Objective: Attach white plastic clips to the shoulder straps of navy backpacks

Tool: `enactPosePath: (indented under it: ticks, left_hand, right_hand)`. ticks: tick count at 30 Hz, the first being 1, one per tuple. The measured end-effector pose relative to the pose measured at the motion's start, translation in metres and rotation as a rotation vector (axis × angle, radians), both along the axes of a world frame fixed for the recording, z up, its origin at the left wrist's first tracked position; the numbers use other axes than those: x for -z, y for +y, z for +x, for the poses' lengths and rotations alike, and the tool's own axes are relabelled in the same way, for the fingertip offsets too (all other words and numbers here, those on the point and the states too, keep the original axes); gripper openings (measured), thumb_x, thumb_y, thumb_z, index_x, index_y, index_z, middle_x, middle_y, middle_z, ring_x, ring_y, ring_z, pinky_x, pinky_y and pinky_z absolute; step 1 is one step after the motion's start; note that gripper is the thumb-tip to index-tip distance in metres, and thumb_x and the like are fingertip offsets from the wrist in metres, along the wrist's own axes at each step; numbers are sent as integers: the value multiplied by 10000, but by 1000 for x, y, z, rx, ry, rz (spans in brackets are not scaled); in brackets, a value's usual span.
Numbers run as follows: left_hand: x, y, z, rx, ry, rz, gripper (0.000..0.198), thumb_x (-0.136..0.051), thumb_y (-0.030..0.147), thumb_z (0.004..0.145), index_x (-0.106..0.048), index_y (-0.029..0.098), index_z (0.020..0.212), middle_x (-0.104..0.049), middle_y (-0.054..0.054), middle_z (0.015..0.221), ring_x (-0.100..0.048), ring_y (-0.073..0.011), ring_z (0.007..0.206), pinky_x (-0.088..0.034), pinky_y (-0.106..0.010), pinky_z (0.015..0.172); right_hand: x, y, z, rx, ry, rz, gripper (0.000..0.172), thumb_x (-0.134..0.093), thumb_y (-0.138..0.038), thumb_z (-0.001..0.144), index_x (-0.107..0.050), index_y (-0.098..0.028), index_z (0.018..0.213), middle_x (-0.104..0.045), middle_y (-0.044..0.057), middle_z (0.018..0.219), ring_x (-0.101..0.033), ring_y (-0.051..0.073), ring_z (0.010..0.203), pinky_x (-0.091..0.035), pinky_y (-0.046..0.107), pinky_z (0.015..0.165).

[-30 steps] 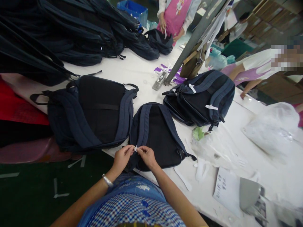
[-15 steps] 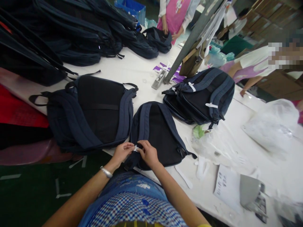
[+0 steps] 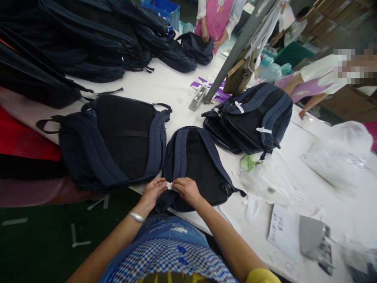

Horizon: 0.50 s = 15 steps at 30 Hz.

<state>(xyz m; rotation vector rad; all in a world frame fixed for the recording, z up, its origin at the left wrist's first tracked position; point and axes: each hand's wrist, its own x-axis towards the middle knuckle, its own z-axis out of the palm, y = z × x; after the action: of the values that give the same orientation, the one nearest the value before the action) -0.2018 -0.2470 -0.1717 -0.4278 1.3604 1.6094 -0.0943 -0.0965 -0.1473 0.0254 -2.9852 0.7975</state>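
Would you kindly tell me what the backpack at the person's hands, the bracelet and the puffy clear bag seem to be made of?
The backpack looks like matte fabric, perhaps synthetic, being dull and softly rounded. The bracelet appears to be polished metal, given its silvery glints. The clear bag is probably thin, glossy plastic film, wrinkled and translucent.

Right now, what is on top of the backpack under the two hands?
The left hand and right hand hold a white strip beside one shoulder strap of the backpack. What lies directly beneath the hands is covered.
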Motion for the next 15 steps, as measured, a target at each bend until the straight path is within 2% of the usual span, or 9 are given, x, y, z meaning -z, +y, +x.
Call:
enactPosePath:
  ticks: [6,10,15]
  left_hand:
    - [3,1,5,-73,-195,73,341,-762,83,645,-581,170,921,-680,7,680,-644,-100,600,-515,-183,598]
    - [2,2,6,-72,-136,52,311,-761,98,651,-584,166,898,-682,6,690,-644,-100,611,-514,-184,611]
    - [-1,4,3,-138,-48,-9,218,-739,102,670,-592,157,821,-664,14,693,-639,-87,626,-516,-175,648]
  right_hand:
    - [2,1,2,24,1,-66,231,-452,-229,940,-652,-259,1053,-678,27,1052,-575,161,872,-363,292,752]
    - [5,-1,6,44,12,-74,254,-426,-230,953,-657,-262,1056,-684,39,1053,-582,165,880,-364,295,751]
    - [9,-3,9,55,64,-34,272,-414,-210,956,-664,-252,1053,-693,40,1034,-584,154,842,-367,297,722]
